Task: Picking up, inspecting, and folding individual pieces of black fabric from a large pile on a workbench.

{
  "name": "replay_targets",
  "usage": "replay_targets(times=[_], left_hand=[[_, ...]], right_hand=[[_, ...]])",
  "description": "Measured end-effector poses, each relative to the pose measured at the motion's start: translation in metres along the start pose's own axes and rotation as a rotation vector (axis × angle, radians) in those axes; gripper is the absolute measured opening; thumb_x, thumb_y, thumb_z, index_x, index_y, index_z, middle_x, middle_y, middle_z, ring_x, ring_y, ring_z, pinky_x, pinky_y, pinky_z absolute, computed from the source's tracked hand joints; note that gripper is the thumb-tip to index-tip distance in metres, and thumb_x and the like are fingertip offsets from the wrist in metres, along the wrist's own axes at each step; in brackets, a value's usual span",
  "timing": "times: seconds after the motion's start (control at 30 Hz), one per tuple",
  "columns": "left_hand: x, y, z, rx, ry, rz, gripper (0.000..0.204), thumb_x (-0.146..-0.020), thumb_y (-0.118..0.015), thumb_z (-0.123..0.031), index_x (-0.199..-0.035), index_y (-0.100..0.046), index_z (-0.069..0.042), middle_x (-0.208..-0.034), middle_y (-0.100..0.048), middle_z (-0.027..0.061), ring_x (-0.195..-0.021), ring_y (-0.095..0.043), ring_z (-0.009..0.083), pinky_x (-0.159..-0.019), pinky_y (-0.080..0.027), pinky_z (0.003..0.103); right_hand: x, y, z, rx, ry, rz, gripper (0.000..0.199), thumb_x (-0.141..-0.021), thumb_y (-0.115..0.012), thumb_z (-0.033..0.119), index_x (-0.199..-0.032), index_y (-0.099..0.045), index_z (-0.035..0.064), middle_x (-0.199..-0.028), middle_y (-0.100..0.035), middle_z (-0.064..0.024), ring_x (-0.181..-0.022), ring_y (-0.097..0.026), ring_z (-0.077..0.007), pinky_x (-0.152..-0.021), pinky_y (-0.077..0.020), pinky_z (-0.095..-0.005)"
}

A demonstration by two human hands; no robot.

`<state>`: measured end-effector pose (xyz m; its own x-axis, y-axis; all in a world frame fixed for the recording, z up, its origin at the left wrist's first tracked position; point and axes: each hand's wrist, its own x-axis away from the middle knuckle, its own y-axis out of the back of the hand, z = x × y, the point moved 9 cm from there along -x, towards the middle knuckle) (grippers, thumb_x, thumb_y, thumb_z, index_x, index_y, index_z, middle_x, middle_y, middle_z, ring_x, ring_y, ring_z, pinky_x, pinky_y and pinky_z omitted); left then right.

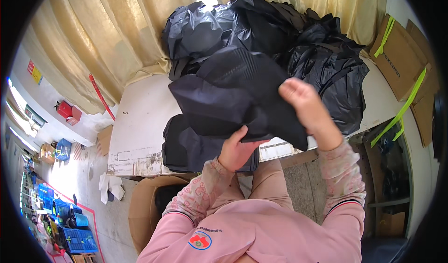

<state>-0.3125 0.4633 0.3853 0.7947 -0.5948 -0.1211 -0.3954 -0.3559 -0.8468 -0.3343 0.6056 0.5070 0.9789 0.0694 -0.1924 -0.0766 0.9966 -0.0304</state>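
A dark piece of fabric [233, 93] with a ribbed patch near its far edge is raised above the white table [140, 116]. My left hand [238, 151] grips its near edge, thumb on top and fingers underneath. At its right side is my right hand [301, 102], fingers bent against or just over the cloth. Motion blurs those fingers, so their hold cannot be made out. Below the raised piece, more folded dark fabric [186, 153] lies at the table's near edge, partly hidden by it and by my left hand.
Bulky black plastic bags [200, 32] cover the back of the table, with another black bag [331, 72] at right. Flattened cardboard [396, 72] with yellow-green straps leans on the right. Beige curtains [107, 34] hang behind. Blue crates [77, 239] stand on the floor at left.
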Motion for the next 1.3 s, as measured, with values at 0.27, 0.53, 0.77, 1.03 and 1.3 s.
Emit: replay_targets(times=[0.27,0.53,0.77,1.03,1.3], left_hand=[[0.016,0.086,-0.133,-0.27,-0.688,0.242,0.027,-0.094,-0.049,-0.019,-0.103,-0.064,0.001,-0.113,-0.065,0.0156,-0.101,-0.064,0.0301,-0.099,-0.045,0.043],[0.093,0.098,-0.221,-0.939,-0.693,-0.1,0.042,-0.098,-0.045,-0.032,-0.117,-0.06,0.003,-0.115,-0.064,0.0153,-0.106,-0.062,0.0261,-0.091,-0.05,0.04],[0.073,0.097,-0.211,-0.1,-0.27,-0.031,0.054,-0.099,-0.043,-0.042,-0.124,-0.057,0.004,-0.122,-0.062,0.0161,-0.113,-0.059,0.0267,-0.098,-0.046,0.041],[0.121,0.088,-0.295,-0.385,-0.449,-0.222,0.059,-0.099,-0.041,-0.047,-0.132,-0.05,0.002,-0.134,-0.054,0.0173,-0.124,-0.052,0.0285,-0.109,-0.036,0.041],[0.118,0.262,-0.322,-1.449,-0.103,-0.818,0.023,-0.083,-0.072,-0.014,-0.099,-0.066,0.001,-0.088,-0.069,0.0048,-0.075,-0.062,0.0143,-0.073,-0.051,0.029]], right_hand=[[0.015,0.052,-0.183,0.798,-0.115,-0.139,0.031,-0.086,-0.063,0.028,-0.09,-0.061,-0.0033,-0.089,-0.063,-0.0277,-0.087,-0.061,-0.0428,-0.076,-0.048,-0.0429],[0.0,0.069,-0.084,-0.149,0.006,-0.163,0.013,-0.096,-0.057,0.015,-0.097,-0.06,0.0024,-0.085,-0.062,0.0013,-0.075,-0.055,-0.0054,-0.07,-0.0459,-0.021],[0.002,0.101,-0.136,-0.121,-0.125,-0.157,0.016,-0.094,-0.061,0.018,-0.101,-0.061,0.003,-0.089,-0.065,-0.0002,-0.078,-0.059,-0.0062,-0.071,-0.0481,-0.0214],[0.001,0.027,0.011,-0.486,0.164,0.047,0.031,-0.09,-0.064,0.008,-0.119,-0.052,0.0019,-0.109,-0.064,-0.0047,-0.093,-0.063,-0.0115,-0.083,-0.0516,-0.0252],[0.014,-0.025,-0.26,0.374,-0.106,-0.166,0.046,-0.08,-0.073,0.012,-0.118,-0.052,-0.0011,-0.112,-0.064,-0.0183,-0.1,-0.064,-0.0301,-0.087,-0.0503,-0.0364]])
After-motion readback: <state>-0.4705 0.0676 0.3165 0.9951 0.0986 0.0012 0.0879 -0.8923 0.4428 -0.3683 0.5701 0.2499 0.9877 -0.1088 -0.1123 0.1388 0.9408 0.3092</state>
